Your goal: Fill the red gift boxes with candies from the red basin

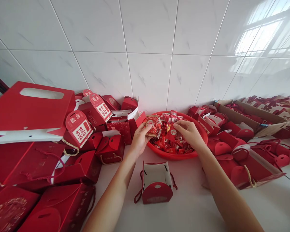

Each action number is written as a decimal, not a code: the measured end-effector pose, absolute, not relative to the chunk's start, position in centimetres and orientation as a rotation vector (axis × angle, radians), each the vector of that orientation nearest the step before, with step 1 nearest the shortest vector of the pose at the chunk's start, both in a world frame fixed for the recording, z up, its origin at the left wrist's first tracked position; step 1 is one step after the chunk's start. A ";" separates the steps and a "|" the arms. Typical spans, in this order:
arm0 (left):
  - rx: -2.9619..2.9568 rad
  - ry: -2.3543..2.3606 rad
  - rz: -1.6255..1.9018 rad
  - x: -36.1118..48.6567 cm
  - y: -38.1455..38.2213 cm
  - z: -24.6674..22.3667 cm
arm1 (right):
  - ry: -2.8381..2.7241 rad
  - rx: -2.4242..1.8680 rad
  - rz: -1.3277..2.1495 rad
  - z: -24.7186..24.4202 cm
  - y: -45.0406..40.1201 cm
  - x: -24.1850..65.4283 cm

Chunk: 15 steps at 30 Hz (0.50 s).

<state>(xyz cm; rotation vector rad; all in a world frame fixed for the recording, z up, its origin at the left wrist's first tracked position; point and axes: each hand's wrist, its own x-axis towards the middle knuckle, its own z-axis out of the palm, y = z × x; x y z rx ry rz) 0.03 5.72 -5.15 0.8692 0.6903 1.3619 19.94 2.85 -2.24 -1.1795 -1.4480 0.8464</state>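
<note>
My left hand (140, 138) is closed on a red and gold candy packet (152, 125), held up over the left side of a round red basin (200, 135). Many wrapped candies (166, 145) in red wrappers fill the basin. At the basin's right side, my right hand (187, 130) pinches a red wrapped candy (171, 132) between thumb and fingers. In front of the basin, between my forearms, stands a small red gift box (157, 195) with its top open, white inside, and dark red cord handles at its sides.
Red gift boxes (111, 146) are heaped on the left, with a large red box (36, 106) on top. More red boxes (234, 145) crowd the right, beside a cardboard carton (246, 112). A tiled wall (149, 71) rises behind the white tabletop (186, 193).
</note>
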 end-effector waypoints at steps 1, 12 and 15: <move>0.874 0.693 1.360 0.1 5.7 -5.1 | -1.438 -1.172 0.854 -2.2 2.8 19.9; 0.961 0.820 1.399 0.3 5.4 -5.4 | -1.990 -1.745 0.354 -3.2 3.2 19.9; 0.971 0.849 1.394 0.3 5.3 -5.4 | -2.043 -1.786 0.261 -3.8 3.4 19.3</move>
